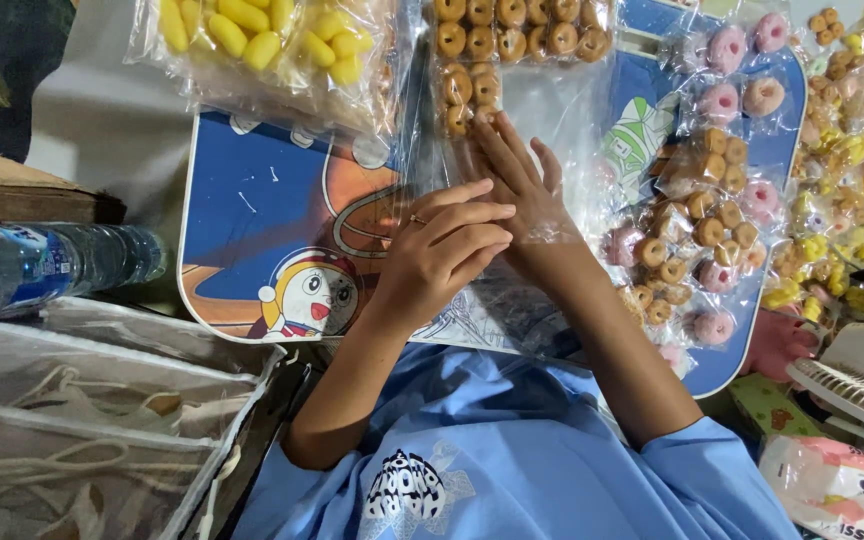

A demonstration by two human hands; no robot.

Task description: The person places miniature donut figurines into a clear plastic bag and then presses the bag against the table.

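Blue cartoon-printed lap tray (252,215) centre. On it: clear plastic bag of brown ring biscuits (512,50), w/ left hand (442,250) and right hand (527,190) on bag. Bag of yellow oval puffs (262,40) behind-left. Clear plastic water bottle (47,265) left of tray. White fan (857,375) front-right.

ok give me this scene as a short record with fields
left hand: left hand flat on the clear plastic bag, ring on one finger
right hand: right hand inside that bag, reaching toward the brown ring snacks
surface: blue cartoon tray table
nearby: yellow snack bag, water bottle, small white fan
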